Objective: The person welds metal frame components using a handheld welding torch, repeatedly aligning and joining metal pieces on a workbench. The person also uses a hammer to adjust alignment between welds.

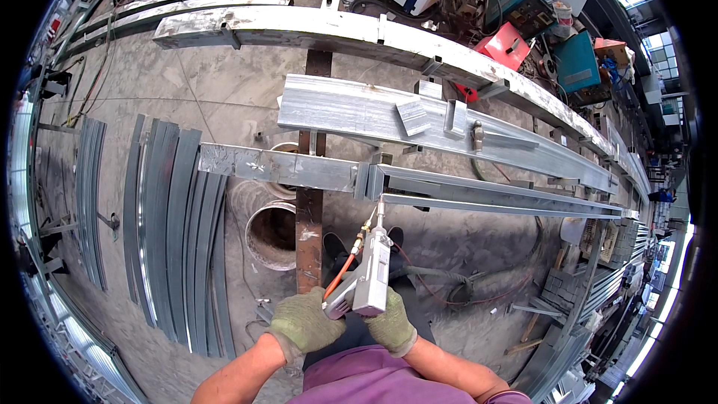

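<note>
In olive-green work gloves, both of my hands are on a silver handheld welding gun [374,273] with an orange hose [339,277] along its left side. My left hand [305,320] is closed round the grip at the lower left. My right hand [392,324] is closed on the rear right of the body, its fingers partly hidden underneath. The gun's narrow nozzle [381,209] points away from me. Its tip is at the near edge of a long galvanized steel channel [479,188], by the joint with a flat steel section [277,167]. Whether the tip touches the metal I cannot tell.
A rusty crossbar [309,243] runs under the steel. Behind lies a wide steel beam [336,105] with short offcuts [411,117] and a hammer [478,137] on it. Steel strips [176,232] are stacked at left. A round bucket [271,236] stands below; cables [449,277] cross the floor.
</note>
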Action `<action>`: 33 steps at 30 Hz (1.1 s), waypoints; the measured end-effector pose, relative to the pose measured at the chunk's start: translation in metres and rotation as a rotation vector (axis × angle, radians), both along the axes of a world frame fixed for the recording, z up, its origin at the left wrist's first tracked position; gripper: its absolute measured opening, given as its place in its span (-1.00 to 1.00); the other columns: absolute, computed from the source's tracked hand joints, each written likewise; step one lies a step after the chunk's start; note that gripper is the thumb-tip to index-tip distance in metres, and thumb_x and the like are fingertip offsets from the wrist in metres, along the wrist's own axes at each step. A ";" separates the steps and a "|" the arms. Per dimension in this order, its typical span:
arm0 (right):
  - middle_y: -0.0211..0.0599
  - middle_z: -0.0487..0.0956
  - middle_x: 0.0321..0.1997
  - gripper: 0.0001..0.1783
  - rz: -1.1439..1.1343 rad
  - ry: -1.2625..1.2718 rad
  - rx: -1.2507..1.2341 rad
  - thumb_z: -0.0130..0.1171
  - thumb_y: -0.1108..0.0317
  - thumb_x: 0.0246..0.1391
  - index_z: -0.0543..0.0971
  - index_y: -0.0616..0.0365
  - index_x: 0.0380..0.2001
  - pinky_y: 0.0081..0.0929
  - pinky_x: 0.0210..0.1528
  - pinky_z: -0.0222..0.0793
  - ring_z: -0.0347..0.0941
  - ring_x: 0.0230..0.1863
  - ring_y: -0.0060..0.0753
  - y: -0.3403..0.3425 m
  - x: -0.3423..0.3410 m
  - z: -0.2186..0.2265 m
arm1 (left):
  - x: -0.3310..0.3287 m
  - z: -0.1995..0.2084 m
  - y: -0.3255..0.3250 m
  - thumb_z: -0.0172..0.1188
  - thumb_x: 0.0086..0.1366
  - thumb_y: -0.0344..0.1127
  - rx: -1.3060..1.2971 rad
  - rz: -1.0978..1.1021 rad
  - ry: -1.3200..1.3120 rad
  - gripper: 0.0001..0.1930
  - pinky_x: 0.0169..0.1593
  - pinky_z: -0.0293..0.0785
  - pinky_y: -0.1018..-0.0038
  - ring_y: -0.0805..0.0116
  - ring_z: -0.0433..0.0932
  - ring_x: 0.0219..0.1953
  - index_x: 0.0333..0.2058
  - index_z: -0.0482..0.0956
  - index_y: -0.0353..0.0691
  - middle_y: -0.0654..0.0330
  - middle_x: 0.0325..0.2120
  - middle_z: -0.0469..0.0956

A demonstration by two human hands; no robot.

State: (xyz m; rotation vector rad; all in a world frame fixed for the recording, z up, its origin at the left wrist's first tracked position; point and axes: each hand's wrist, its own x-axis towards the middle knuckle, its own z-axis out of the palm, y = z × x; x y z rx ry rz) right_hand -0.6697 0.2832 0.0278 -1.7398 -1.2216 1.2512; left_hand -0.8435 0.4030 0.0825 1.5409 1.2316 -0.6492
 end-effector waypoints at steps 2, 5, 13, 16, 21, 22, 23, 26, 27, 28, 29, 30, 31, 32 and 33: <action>-0.03 0.71 0.03 -0.44 0.012 -0.030 0.012 0.44 0.44 0.10 0.57 0.21 0.19 -0.15 0.09 0.61 0.69 0.04 0.12 -0.002 0.000 -0.002 | -0.001 0.000 0.001 0.40 0.11 0.12 0.001 -0.009 -0.003 -0.35 0.01 0.64 0.08 -0.22 0.75 -0.11 -0.06 0.61 -0.38 -0.25 -0.27 0.74; -0.03 0.71 0.03 -0.45 -0.012 0.004 -0.025 0.44 0.43 0.11 0.58 0.19 0.19 -0.14 0.09 0.61 0.68 0.04 0.13 -0.003 -0.003 -0.006 | -0.001 -0.002 0.002 0.40 0.12 0.13 -0.005 -0.024 0.000 -0.34 0.01 0.64 0.07 -0.23 0.74 -0.11 -0.05 0.61 -0.38 -0.24 -0.26 0.74; -0.07 0.72 0.01 -0.50 0.054 -0.059 0.027 0.44 0.44 0.11 0.62 0.17 0.15 -0.15 0.08 0.61 0.69 0.04 0.09 -0.005 -0.001 -0.010 | -0.003 -0.004 0.004 0.39 0.12 0.12 -0.022 -0.035 -0.005 -0.35 0.03 0.63 0.07 -0.22 0.75 -0.09 -0.03 0.61 -0.37 -0.24 -0.24 0.74; -0.08 0.72 0.01 -0.50 0.021 -0.021 0.012 0.44 0.43 0.11 0.62 0.17 0.15 -0.15 0.08 0.62 0.69 0.03 0.09 -0.004 -0.003 -0.009 | -0.002 -0.002 0.007 0.38 0.12 0.10 -0.017 -0.048 -0.002 -0.36 0.03 0.63 0.07 -0.22 0.75 -0.09 -0.03 0.61 -0.38 -0.24 -0.23 0.74; -0.05 0.72 0.00 -0.49 0.002 0.010 -0.001 0.44 0.42 0.11 0.61 0.18 0.15 -0.14 0.06 0.62 0.69 0.02 0.10 0.000 -0.002 -0.006 | -0.002 -0.002 0.006 0.39 0.11 0.09 -0.020 -0.034 -0.002 -0.35 0.04 0.63 0.07 -0.22 0.74 -0.09 -0.03 0.61 -0.38 -0.24 -0.22 0.74; -0.05 0.72 0.00 -0.50 -0.024 0.047 -0.020 0.44 0.41 0.11 0.61 0.18 0.15 -0.14 0.05 0.62 0.69 0.02 0.11 0.001 -0.002 -0.003 | -0.003 -0.004 0.005 0.39 0.10 0.10 -0.014 -0.030 -0.003 -0.35 0.04 0.63 0.07 -0.22 0.74 -0.09 -0.03 0.61 -0.38 -0.24 -0.22 0.74; -0.05 0.72 -0.01 -0.50 -0.049 0.084 -0.039 0.44 0.41 0.11 0.61 0.18 0.14 -0.14 0.05 0.62 0.69 0.02 0.11 0.001 -0.002 -0.001 | -0.003 -0.004 0.004 0.39 0.10 0.10 -0.010 -0.031 0.000 -0.35 0.04 0.63 0.07 -0.22 0.74 -0.09 -0.02 0.61 -0.37 -0.24 -0.22 0.74; -0.04 0.72 -0.01 -0.51 0.010 0.026 -0.001 0.43 0.41 0.12 0.61 0.19 0.14 -0.14 0.05 0.62 0.70 0.02 0.11 -0.004 -0.001 -0.008 | -0.004 -0.005 0.002 0.40 0.08 0.11 0.001 -0.033 0.006 -0.34 0.04 0.63 0.08 -0.21 0.74 -0.08 -0.02 0.61 -0.35 -0.23 -0.22 0.74; -0.04 0.72 -0.01 -0.51 0.009 0.025 -0.006 0.43 0.41 0.12 0.61 0.19 0.14 -0.14 0.05 0.62 0.70 0.02 0.11 -0.004 -0.002 -0.008 | -0.004 -0.005 0.003 0.40 0.08 0.11 0.003 -0.030 0.004 -0.34 0.04 0.63 0.08 -0.21 0.75 -0.08 -0.02 0.61 -0.35 -0.22 -0.22 0.74; -0.04 0.72 -0.01 -0.51 0.009 0.024 -0.011 0.43 0.41 0.12 0.61 0.19 0.14 -0.14 0.05 0.62 0.70 0.02 0.12 -0.004 -0.002 -0.008 | -0.004 -0.004 0.003 0.40 0.08 0.11 0.005 -0.027 0.002 -0.34 0.03 0.63 0.08 -0.20 0.75 -0.08 -0.02 0.61 -0.34 -0.22 -0.22 0.75; -0.04 0.72 0.00 -0.51 0.009 0.023 -0.016 0.43 0.41 0.12 0.61 0.19 0.14 -0.15 0.05 0.62 0.70 0.02 0.12 -0.003 -0.002 -0.007 | -0.004 -0.004 0.003 0.40 0.08 0.11 0.001 -0.030 0.009 -0.34 0.03 0.63 0.08 -0.20 0.75 -0.08 -0.02 0.62 -0.34 -0.22 -0.22 0.75; -0.04 0.72 0.00 -0.51 0.012 0.025 -0.010 0.43 0.42 0.12 0.61 0.19 0.14 -0.15 0.06 0.62 0.70 0.02 0.11 -0.004 -0.002 -0.008 | -0.004 -0.004 0.003 0.40 0.08 0.11 -0.002 -0.033 0.015 -0.34 0.03 0.63 0.08 -0.20 0.75 -0.08 -0.02 0.62 -0.34 -0.22 -0.22 0.75; -0.03 0.72 0.00 -0.51 0.015 0.027 -0.005 0.42 0.42 0.12 0.61 0.19 0.14 -0.15 0.06 0.62 0.70 0.02 0.11 -0.005 -0.003 -0.010 | -0.004 -0.003 0.003 0.40 0.08 0.11 -0.006 -0.035 0.022 -0.34 0.03 0.63 0.08 -0.20 0.75 -0.08 -0.02 0.62 -0.34 -0.22 -0.22 0.75; -0.03 0.72 0.00 -0.51 0.017 0.029 0.001 0.42 0.42 0.12 0.61 0.19 0.15 -0.15 0.06 0.62 0.70 0.02 0.11 -0.006 -0.003 -0.012 | -0.004 -0.003 0.003 0.40 0.08 0.11 -0.007 -0.031 0.022 -0.35 0.03 0.63 0.08 -0.20 0.75 -0.08 -0.02 0.62 -0.33 -0.21 -0.22 0.75; -0.03 0.72 0.00 -0.51 0.008 0.033 -0.001 0.42 0.43 0.12 0.61 0.19 0.14 -0.15 0.06 0.62 0.70 0.02 0.10 -0.006 -0.003 -0.012 | -0.004 -0.002 0.003 0.41 0.08 0.11 -0.007 -0.026 0.023 -0.35 0.03 0.63 0.08 -0.20 0.75 -0.09 -0.03 0.62 -0.33 -0.21 -0.22 0.75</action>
